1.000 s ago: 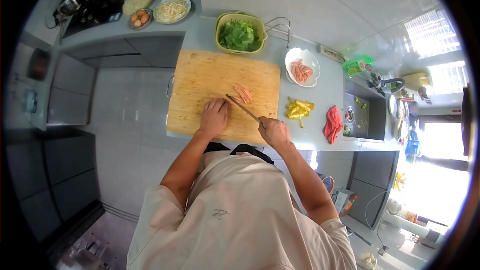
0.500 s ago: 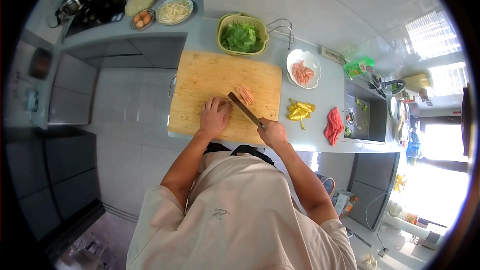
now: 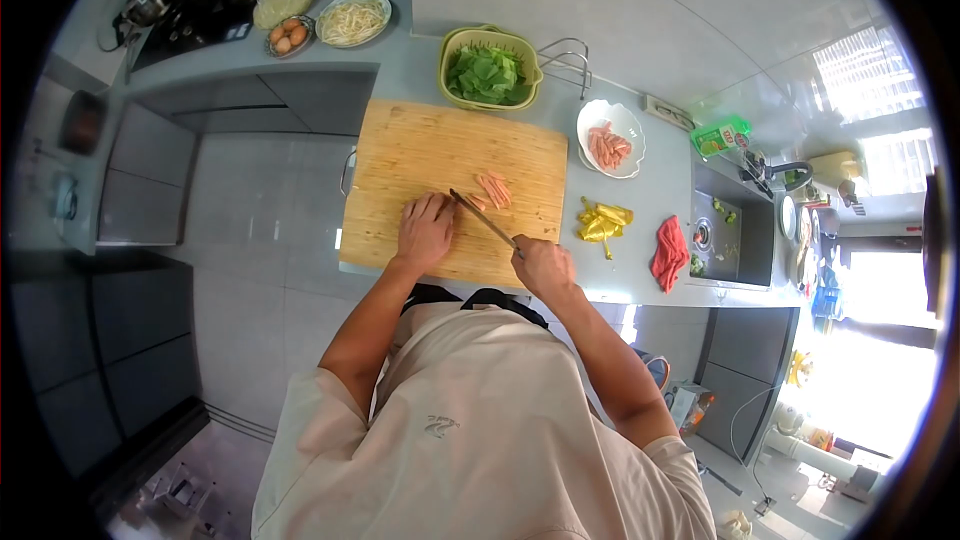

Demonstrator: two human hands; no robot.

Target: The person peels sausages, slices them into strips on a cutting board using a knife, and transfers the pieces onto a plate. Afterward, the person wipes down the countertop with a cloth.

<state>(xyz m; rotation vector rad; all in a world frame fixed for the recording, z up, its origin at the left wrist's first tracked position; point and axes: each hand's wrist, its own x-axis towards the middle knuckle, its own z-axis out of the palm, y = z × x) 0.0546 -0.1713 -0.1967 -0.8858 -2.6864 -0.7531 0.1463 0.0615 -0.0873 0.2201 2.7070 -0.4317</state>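
Knife (image 3: 485,220) at the cutting board (image 3: 420,145)
We hold the knife in our right hand (image 3: 543,267); our left hand (image 3: 427,232) rests beside the knife's tip; pink strips (image 3: 495,189) lie near the blade; a white bowl (image 3: 623,118) holds similar strips (image 3: 608,147).

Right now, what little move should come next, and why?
I'd maybe ease the left hand back a little before slicing: the right hand holds the knife with its tip close beside those fingers, and pink strips lie on the board.
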